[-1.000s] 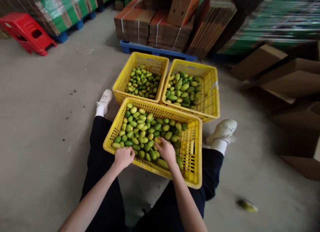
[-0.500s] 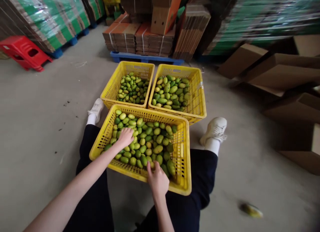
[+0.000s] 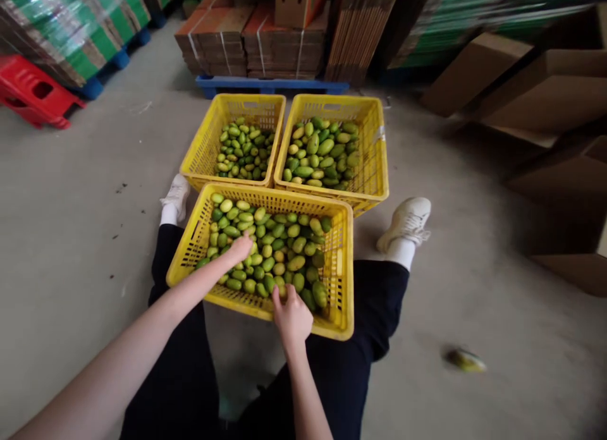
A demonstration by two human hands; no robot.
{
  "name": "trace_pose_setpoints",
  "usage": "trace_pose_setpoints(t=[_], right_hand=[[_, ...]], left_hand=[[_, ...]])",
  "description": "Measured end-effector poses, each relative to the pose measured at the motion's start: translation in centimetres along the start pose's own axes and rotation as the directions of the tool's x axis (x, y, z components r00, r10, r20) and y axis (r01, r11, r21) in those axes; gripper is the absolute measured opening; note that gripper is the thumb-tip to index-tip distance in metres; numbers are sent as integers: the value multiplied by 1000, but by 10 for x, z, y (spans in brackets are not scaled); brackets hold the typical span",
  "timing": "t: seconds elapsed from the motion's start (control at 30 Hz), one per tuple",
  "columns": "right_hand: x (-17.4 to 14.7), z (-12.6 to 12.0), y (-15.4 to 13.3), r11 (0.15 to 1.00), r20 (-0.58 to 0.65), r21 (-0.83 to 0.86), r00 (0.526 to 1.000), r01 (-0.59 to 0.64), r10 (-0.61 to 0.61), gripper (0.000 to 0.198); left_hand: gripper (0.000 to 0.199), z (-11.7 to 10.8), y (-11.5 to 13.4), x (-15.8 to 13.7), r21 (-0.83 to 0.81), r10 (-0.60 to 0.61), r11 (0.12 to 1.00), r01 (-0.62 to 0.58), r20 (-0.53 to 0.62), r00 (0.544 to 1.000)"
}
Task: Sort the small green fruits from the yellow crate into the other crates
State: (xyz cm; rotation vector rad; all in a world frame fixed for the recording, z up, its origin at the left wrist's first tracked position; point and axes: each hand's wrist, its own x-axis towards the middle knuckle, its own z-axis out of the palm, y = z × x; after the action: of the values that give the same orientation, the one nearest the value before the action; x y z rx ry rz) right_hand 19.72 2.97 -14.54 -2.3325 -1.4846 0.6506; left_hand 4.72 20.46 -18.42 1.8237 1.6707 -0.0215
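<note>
Yellow plastic makes up all three crates: the near crate (image 3: 246,307), which I take as the clock's centre with 12 pointing away from the person, the far-left crate (image 3: 203,149) at 11 o'clock and the far-right crate (image 3: 372,155) at 1. One pale label (image 3: 380,134) marks the far-right crate's right rim, its writing too small to read. Green and yellow fruit (image 3: 296,263) lies in every crate, too crowded to count exactly. One blurred green-yellow piece (image 3: 467,360), which looks like another fruit, lies on the floor at 4.

Two bare hands are at the near crate. The left hand (image 3: 241,248) is on the fruit at 10 from its middle, fingers curled downward; whether they hold one I cannot tell. The right hand (image 3: 293,317) is at the near rim, at 5, thumb and fingers bent about a yellowish fruit; a firm grip cannot be made out. One second ago the places were reversed: the left hand was by the near rim, the right further in.

One red stool (image 3: 38,92) stands at 10, one blue pallet (image 3: 272,86) at 12.
</note>
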Motion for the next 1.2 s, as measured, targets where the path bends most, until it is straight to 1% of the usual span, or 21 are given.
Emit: trace_pose_setpoints(t=[0.07,0.1,0.13,0.17,0.2,0.23,0.27,0.3,0.33,0.37,0.4,0.47,0.53,0.57,0.7,0.8,0.93,1.0,1.1,1.13,1.2], right_hand=[[2,-7,-4,988,14,149,999,-46,45,39],[3,-12,-6,954,19,288,997,-82,80,42],[5,-18,-8,875,27,466,991,-127,130,46],[5,-24,-9,740,30,655,984,-154,178,50],[6,-30,-11,574,25,802,971,-162,239,53],[5,-37,-13,413,25,899,959,-146,284,52],[3,-44,-15,271,38,955,953,-124,302,50],[-1,-50,-17,159,62,981,955,-112,292,47],[-6,-56,-21,73,93,991,964,-114,248,43],[-14,-62,-25,7,127,991,975,-131,182,39],[-22,-66,-30,-35,160,987,982,-157,100,34],[-45,-75,-42,-43,210,976,974,-214,-82,27],[-69,-82,-55,16,232,972,947,-234,-224,24],[-81,-86,-60,50,230,973,938,-225,-259,23],[-114,-102,-78,144,122,986,960,-87,-251,32],[-123,-111,-83,210,76,978,943,-6,-325,35],[-124,-112,-87,260,45,964,928,56,-369,36],[-122,-109,-88,270,36,961,932,67,-360,39],[-120,-106,-87,283,45,957,936,60,-350,42],[-119,-105,-85,284,54,958,935,50,-349,42],[-118,-102,-82,268,87,963,933,10,-350,38]], left_hand=[[32,-20,-15,-28,-112,-23,993,23,-3,1000],[34,-29,-21,-45,-183,-38,982,35,-10,999],[35,-39,-27,-63,-304,-54,951,45,-20,998],[36,-47,-31,-83,-484,-77,873,54,-26,997],[36,-54,-34,-104,-710,-108,701,62,-20,994],[36,-59,-35,-125,-892,-131,446,66,8,991],[36,-61,-34,-145,-983,-139,170,69,45,989],[35,-61,-30,-165,-996,-132,-54,76,83,988],[34,-58,-25,-184,-977,-122,-193,87,112,986],[31,-54,-19,-201,-957,-114,-273,95,130,985],[27,-48,-11,-216,-943,-109,-316,105,146,983],[25,-37,5,-241,-934,-78,-333,126,161,984],[30,-31,18,-260,-945,-13,-301,128,139,990],[34,-31,22,-268,-954,29,-277,116,112,993],[45,-49,29,-292,-991,192,-135,20,-6,981],[48,-63,26,-303,-998,275,-55,-22,-37,961],[50,-66,17,-308,-997,290,-27,-67,-72,954],[50,-66,12,-308,-993,271,34,-116,-103,957],[48,-69,8,-308,-972,273,146,-182,-137,952],[49,-70,9,-308,-967,284,164,-197,-145,948],[53,-72,11,-307,-965,297,153,-211,-158,942]])
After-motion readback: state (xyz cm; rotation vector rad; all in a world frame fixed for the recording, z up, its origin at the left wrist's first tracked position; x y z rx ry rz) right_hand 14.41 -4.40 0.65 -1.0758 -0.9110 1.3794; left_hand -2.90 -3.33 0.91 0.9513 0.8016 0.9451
